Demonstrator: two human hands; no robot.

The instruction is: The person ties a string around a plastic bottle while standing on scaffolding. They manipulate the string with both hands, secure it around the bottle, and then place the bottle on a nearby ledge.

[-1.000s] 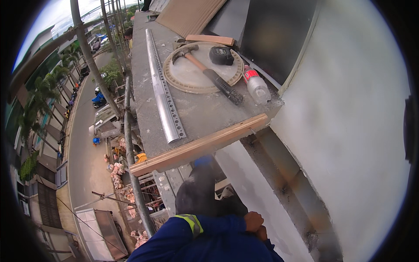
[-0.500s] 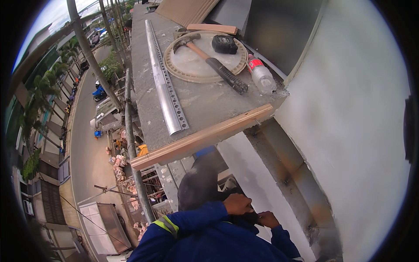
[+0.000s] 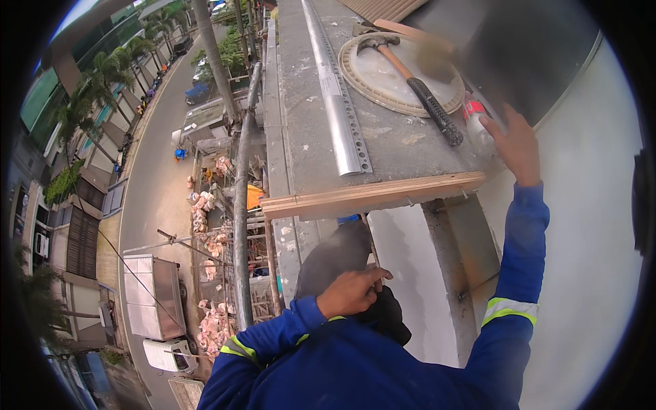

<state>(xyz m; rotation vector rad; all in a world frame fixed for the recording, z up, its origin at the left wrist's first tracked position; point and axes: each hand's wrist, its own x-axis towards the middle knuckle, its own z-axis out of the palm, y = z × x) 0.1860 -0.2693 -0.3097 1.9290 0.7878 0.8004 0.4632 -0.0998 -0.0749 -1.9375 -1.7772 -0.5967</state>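
Note:
My right hand (image 3: 517,147) reaches to the right end of the grey ledge, beside a clear plastic bottle (image 3: 480,130) with a red label. Its thumb and fingers are apart, and the thumb overlaps the bottle; I cannot tell whether it touches. Close to my body, my left hand (image 3: 354,292) is closed, thumb and forefinger pinched together; anything between them is too small to make out. Left of the bottle, a claw hammer (image 3: 417,85) with a black-wrapped grip lies across a round, pale lid (image 3: 372,78).
A perforated metal strip (image 3: 335,89) lies along the ledge (image 3: 294,89). A wooden board (image 3: 376,193) edges its near end. At right stands a pale wall (image 3: 581,225). Scaffold poles (image 3: 241,205) rise at left, above a street (image 3: 154,164) far below with a parked truck (image 3: 154,297).
My right hand has left my left hand and stretched up and right to the bottle. The view has shifted, moving the ledge rightward. A dark blur now covers the tape measure's place.

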